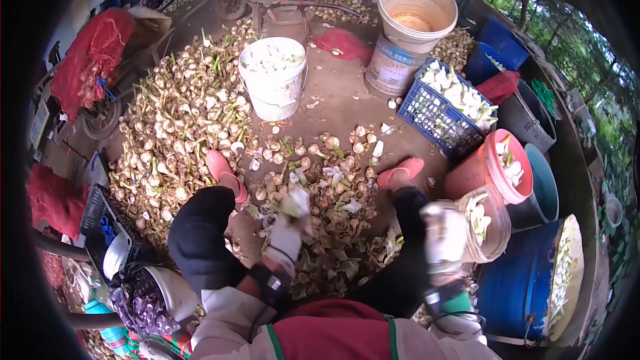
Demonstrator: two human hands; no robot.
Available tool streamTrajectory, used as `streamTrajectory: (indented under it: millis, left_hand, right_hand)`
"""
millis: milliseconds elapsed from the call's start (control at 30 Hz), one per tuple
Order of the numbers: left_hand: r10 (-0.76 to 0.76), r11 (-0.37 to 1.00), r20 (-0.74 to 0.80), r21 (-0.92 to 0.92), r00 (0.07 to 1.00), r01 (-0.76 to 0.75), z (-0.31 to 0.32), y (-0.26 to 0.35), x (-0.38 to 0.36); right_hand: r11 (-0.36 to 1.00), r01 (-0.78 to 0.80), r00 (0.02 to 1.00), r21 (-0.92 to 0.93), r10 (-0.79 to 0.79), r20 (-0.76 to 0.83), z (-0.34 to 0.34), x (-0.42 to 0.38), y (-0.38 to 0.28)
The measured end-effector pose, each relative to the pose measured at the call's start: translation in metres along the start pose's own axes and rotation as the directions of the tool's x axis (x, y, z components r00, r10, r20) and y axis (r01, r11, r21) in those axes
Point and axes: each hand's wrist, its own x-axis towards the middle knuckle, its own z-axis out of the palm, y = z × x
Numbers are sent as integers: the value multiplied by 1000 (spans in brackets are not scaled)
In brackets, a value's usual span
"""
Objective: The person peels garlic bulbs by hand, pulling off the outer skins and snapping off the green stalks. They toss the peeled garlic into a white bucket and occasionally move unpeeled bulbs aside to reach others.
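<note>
My left hand (pixel 291 217), in a pale glove, is raised over the pile of loose bulbs and peelings (pixel 337 227) between my feet. Its fingers are blurred, and something pale and greenish seems to be at them. My right hand (pixel 445 230), also gloved and smeared by motion, is at the rim of a clear tub (pixel 497 227) holding pale peeled pieces (pixel 477 217). Whether it holds anything cannot be made out. Just beyond that tub, a pink bucket (pixel 460 177) lies tilted with more pale pieces inside.
A large heap of bulbs (pixel 180 127) spreads at the left. Ahead stand a white bucket (pixel 273 97) and stacked tall buckets (pixel 393 70). A blue crate (pixel 427 117) of pale pieces and a blue barrel (pixel 517 280) are at the right. Red net sacks (pixel 87 60) lie far left.
</note>
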Motion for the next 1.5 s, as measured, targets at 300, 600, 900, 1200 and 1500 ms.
streamTrajectory:
  millis: [300,600,900,1200,1500]
  left_hand:
    - [-682,385,309,922,663,-34,2,-56,-17]
    - [-773,614,161,432,613,661,3,-8,36]
    - [-56,634,-179,754,982,173,-17,-32,42]
    - [-434,755,-22,536,901,378,8,-46,-6]
    - [-690,508,35,735,723,450,-6,-56,8]
  right_hand:
    - [999,3,991,38,-8,132,121,91,-10]
    - [972,-101,622,-213,228,749,445,114,-51]
    - [803,-345,762,486,-63,644,245,49,-128]
    - [936,-269,874,228,138,466,260,18,-63]
    - [970,238,568,46,-177,804,379,-61,-78]
